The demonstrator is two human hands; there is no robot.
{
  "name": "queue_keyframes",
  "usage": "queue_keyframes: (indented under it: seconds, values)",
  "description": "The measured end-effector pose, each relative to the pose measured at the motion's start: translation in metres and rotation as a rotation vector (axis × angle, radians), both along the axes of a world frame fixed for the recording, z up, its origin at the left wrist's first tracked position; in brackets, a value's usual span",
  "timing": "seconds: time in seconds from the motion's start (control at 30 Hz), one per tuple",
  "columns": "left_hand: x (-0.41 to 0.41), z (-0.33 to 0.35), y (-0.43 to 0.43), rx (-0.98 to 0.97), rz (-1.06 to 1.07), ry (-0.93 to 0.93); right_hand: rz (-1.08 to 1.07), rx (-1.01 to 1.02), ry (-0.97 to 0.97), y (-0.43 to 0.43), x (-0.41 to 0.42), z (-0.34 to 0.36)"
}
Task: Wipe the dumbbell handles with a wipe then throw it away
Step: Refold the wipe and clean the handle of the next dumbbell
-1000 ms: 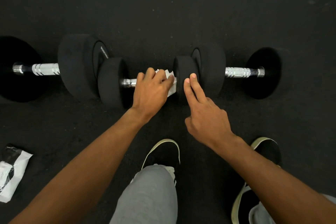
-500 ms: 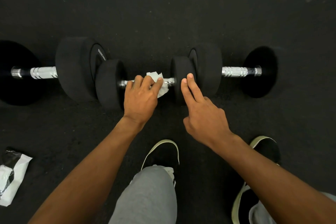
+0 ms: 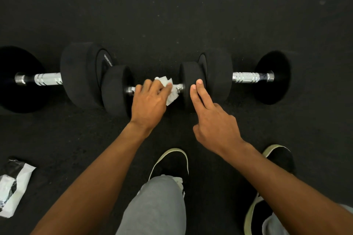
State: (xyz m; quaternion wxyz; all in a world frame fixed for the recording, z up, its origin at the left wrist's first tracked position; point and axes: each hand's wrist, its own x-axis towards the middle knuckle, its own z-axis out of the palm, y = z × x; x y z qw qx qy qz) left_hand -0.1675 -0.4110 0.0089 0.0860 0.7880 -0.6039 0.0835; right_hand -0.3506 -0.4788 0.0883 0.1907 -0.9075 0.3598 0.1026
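Three black dumbbells lie in a row on the dark floor. My left hand (image 3: 150, 99) grips a crumpled white wipe (image 3: 170, 89) round the chrome handle (image 3: 179, 87) of the small middle dumbbell (image 3: 116, 89). Two straight fingers of my right hand (image 3: 212, 118) rest on that dumbbell's right head (image 3: 189, 76); its other fingers are curled. The left dumbbell (image 3: 80, 74) shows a bare chrome handle (image 3: 47, 79). The right dumbbell (image 3: 217, 72) shows its own handle (image 3: 248, 77).
A white and black wipe packet (image 3: 13, 191) lies on the floor at the lower left. My two dark shoes (image 3: 172, 162) and grey trouser legs fill the bottom middle and right. A pale wall base runs along the top edge.
My left hand slid the wipe left along the middle handle, then a little back to the right. My right hand kept its fingers on the right head.
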Motion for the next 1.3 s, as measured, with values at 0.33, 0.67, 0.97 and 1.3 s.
queue_keyframes:
  seconds: [0.33, 0.67, 0.97, 1.3]
  values:
    - [0.009, 0.022, 0.006, 0.088, 0.200, 0.159, 0.001, -0.004, 0.041, 0.002, 0.001, 0.006]
    - [0.009, 0.070, -0.005, 0.015, 0.472, 1.093, -0.033, 0.047, 0.062, -0.009, 0.012, 0.027]
    - [0.006, 0.124, -0.008, -0.009, 0.362, 1.927, -0.399, 0.556, -0.383, -0.049, 0.024, 0.073]
    - [-0.017, 0.162, -0.027, 0.092, 0.314, 2.204, -0.556, 0.827, -0.596, -0.067, 0.002, 0.109]
